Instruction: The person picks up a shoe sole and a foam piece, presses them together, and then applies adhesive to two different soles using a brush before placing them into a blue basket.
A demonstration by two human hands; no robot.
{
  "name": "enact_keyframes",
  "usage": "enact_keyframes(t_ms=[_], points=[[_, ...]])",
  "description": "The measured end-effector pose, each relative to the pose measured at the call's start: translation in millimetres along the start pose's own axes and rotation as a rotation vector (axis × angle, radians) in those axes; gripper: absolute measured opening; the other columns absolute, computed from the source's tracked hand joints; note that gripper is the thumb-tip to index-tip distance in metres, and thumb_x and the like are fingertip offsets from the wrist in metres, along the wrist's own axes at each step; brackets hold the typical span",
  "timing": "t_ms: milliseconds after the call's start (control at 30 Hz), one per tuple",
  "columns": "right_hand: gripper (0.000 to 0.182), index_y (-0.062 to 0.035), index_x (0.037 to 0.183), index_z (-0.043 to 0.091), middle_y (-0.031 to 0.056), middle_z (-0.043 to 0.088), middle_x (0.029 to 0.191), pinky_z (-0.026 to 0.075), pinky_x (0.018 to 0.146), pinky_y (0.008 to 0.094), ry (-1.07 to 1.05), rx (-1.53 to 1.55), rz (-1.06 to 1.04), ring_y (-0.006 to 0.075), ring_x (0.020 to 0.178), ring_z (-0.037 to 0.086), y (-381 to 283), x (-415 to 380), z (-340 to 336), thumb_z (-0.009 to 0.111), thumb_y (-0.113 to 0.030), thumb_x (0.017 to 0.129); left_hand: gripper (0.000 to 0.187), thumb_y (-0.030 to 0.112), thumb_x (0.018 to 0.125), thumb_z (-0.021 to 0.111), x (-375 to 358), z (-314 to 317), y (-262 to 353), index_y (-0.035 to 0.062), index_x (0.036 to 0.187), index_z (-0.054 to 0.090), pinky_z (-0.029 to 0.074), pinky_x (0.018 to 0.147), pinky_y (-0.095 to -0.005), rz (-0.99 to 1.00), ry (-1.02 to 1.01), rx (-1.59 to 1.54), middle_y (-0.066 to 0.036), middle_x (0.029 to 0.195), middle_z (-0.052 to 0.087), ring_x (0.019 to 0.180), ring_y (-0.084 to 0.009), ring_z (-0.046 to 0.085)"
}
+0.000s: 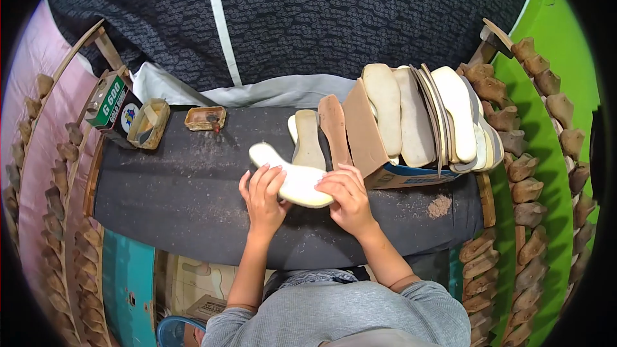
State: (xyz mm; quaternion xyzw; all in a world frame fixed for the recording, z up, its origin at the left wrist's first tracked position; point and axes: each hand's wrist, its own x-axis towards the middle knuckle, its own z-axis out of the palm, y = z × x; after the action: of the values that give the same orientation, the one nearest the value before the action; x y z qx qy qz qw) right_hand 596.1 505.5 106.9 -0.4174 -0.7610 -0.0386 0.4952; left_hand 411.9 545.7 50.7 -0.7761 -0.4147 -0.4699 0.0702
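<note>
A pale cream shoe insole [297,178] is held between both hands above the dark-covered table [173,196]. My left hand [265,196] grips its narrower middle, fingers on top and thumb hidden beneath. At the wide right end, my right hand [349,199] pinches the edge. Just beyond the hands, a grey-cream insole [310,141] and a brown sole piece [333,128] lean near a cardboard box [366,132]. That box is packed with several upright insoles [454,112] in cream, grey and brown.
At the back left stand a green-and-black G 600 box [112,108], a yellowish container [149,123] and a small tray [205,118] with a brush-like item. Crumbs [439,206] lie near the right edge. Racks of wooden shoe lasts [527,189] flank both sides. A blue basin [172,333] sits below.
</note>
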Motion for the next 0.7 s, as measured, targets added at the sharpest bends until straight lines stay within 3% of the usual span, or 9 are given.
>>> enact_keyframes(t_ms=[100, 267, 500, 600, 667, 700], points=[[0.041, -0.0084, 0.094, 0.063, 0.0038, 0.061, 0.091, 0.044, 0.092, 0.0447, -0.058, 0.169, -0.024, 0.0228, 0.092, 0.060, -8, -5, 3, 0.064, 0.012, 0.058, 0.076, 0.013, 0.068, 0.074, -21, -1, 0, 0.0198, 0.128, 0.028, 0.030, 0.096, -0.0535, 0.047, 0.150, -0.019, -0.009, 0.118, 0.053, 0.109, -0.0298, 0.053], [0.039, -0.0038, 0.090, 0.062, 0.0092, 0.062, 0.087, 0.051, 0.083, 0.0405, -0.101, 0.376, -0.048, 0.0257, 0.086, 0.064, -22, -9, 16, 0.061, 0.018, 0.058, 0.061, 0.011, 0.073, 0.068, -45, -9, -8, 0.0156, 0.123, 0.032, 0.037, 0.082, -0.0510, 0.055, 0.278, -0.031, -0.012, 0.106, 0.053, 0.091, -0.0314, 0.055], [0.034, -0.0031, 0.094, 0.058, 0.0106, 0.063, 0.088, 0.052, 0.077, 0.0338, -0.148, 0.500, 0.053, 0.0257, 0.084, 0.064, -44, 7, 44, 0.065, 0.015, 0.065, 0.065, 0.007, 0.069, 0.073, -49, -49, -37, 0.0134, 0.120, 0.033, 0.044, 0.065, -0.0414, 0.066, 0.209, -0.068, -0.012, 0.091, 0.057, 0.075, -0.0294, 0.058], [0.032, -0.0041, 0.101, 0.058, 0.0117, 0.062, 0.093, 0.051, 0.071, 0.0319, -0.128, 0.543, 0.062, 0.0255, 0.083, 0.062, -52, 18, 71, 0.066, 0.010, 0.073, 0.073, 0.013, 0.065, 0.081, -49, -69, -58, 0.0130, 0.122, 0.034, 0.047, 0.061, -0.0390, 0.053, 0.151, -0.108, -0.011, 0.090, 0.059, 0.073, -0.0286, 0.060], [0.030, -0.0029, 0.104, 0.057, 0.0124, 0.063, 0.096, 0.050, 0.072, 0.0304, -0.084, 0.626, 0.198, 0.0250, 0.085, 0.063, -59, 25, 95, 0.067, 0.004, 0.076, 0.082, 0.020, 0.062, 0.086, -50, -83, -78, 0.0126, 0.126, 0.035, 0.050, 0.064, -0.0391, -0.116, -0.038, -0.228, -0.012, 0.095, 0.061, 0.077, -0.0305, 0.063], [0.030, -0.0025, 0.108, 0.057, 0.0115, 0.063, 0.102, 0.050, 0.075, 0.0294, -0.085, 0.672, 0.243, 0.0216, 0.089, 0.062, -59, 27, 110, 0.066, 0.000, 0.079, 0.084, 0.025, 0.064, 0.086, -50, -93, -87, 0.0101, 0.130, 0.037, 0.053, 0.073, -0.0387, -0.259, -0.138, -0.379, -0.015, 0.106, 0.061, 0.087, -0.0318, 0.064]])
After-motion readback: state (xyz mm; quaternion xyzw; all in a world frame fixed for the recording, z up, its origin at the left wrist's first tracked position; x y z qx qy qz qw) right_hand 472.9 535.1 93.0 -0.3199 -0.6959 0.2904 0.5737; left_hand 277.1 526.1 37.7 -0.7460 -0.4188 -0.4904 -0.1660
